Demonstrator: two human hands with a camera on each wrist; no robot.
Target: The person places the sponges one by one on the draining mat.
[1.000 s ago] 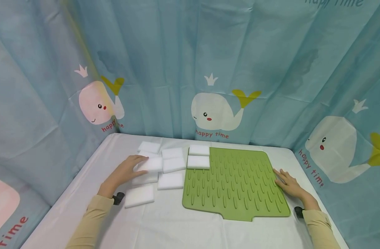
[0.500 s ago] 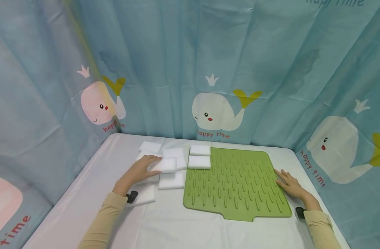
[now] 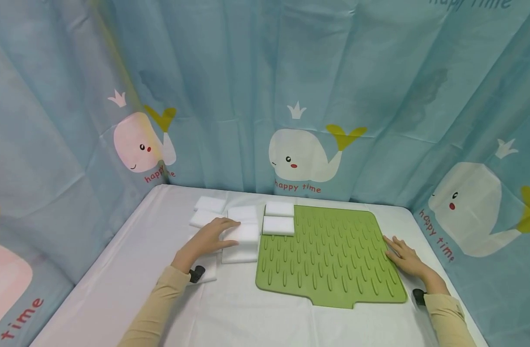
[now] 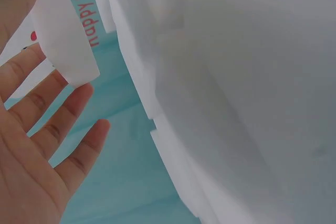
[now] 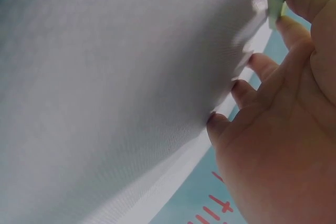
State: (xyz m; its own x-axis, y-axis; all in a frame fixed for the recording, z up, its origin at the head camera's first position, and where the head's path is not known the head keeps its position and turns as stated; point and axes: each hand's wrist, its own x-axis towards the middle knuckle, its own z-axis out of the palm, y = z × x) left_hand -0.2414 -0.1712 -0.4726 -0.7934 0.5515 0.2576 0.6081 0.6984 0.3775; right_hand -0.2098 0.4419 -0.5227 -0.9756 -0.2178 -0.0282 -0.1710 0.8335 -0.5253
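My left hand point(image 3: 206, 239) pinches a white sponge block point(image 3: 246, 233) between thumb and fingertips, just left of the green ribbed mat point(image 3: 330, 260). The left wrist view shows this sponge point(image 4: 68, 35) raised above the table, thumb on one side and fingertips on the other. Two more white sponges point(image 3: 278, 225) lie one behind the other on the mat's far left corner. At the mat's right edge rests my right hand point(image 3: 403, 258), fingers loosely spread. In the right wrist view its thumb and index fingertip touch the mat's edge point(image 5: 274, 3), while the other fingertips touch the white cloth.
Several white sponges lie on the white-covered table point(image 3: 265, 318) left of the mat, including one at the back point(image 3: 210, 204) and one near the front point(image 3: 239, 252). A blue curtain point(image 3: 238, 96) with whale prints surrounds the table's back and sides.
My left hand has moved right, carrying the sponge from the left group toward the mat's left edge. The right hand stays at the mat's right edge.
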